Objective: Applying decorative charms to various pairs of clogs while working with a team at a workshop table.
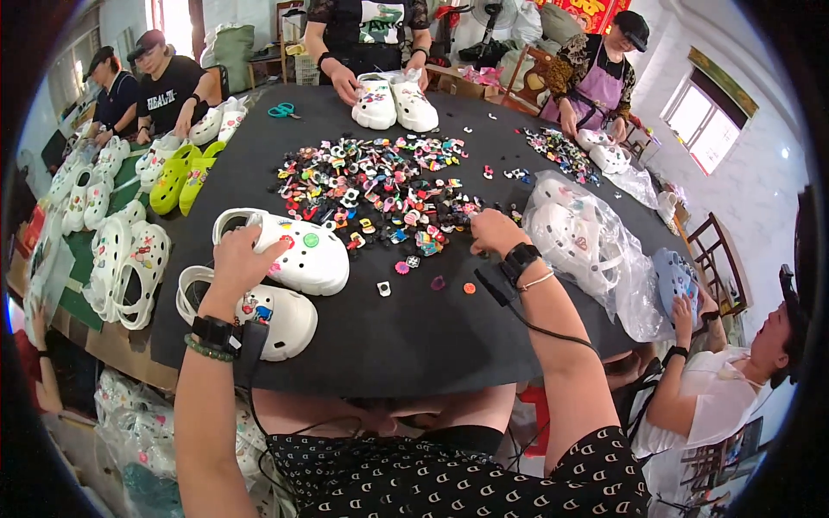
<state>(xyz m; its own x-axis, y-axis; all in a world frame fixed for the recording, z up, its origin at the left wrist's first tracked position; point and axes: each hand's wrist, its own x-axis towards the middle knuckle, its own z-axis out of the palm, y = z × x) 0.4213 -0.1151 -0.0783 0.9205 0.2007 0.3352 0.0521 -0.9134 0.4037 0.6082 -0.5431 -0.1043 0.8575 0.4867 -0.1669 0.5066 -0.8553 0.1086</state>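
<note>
My left hand [240, 259] grips a white clog [313, 256] by its opening, thumb along the upper. Colourful shoe charms sit in some of the clog's holes. Beside it, nearer me, lies a second white clog [289, 324], also with charms, partly covered by my left wrist. At the right edge of a heap of small mixed charms [380, 186] is my right hand [499, 233], fingers pinched together; what they hold is too small to make out. A few loose charms lie between my hands, among them an orange round one [469, 288] and a pink one [401, 268].
Clear plastic bags of white clogs [574, 233] lie right of my right hand. Yellow-green clogs [177, 180] and more white pairs line the left. Across the black table [414, 345], co-workers handle clogs; teal scissors [281, 110] lie near the far edge. A person at right holds a blue clog [673, 281].
</note>
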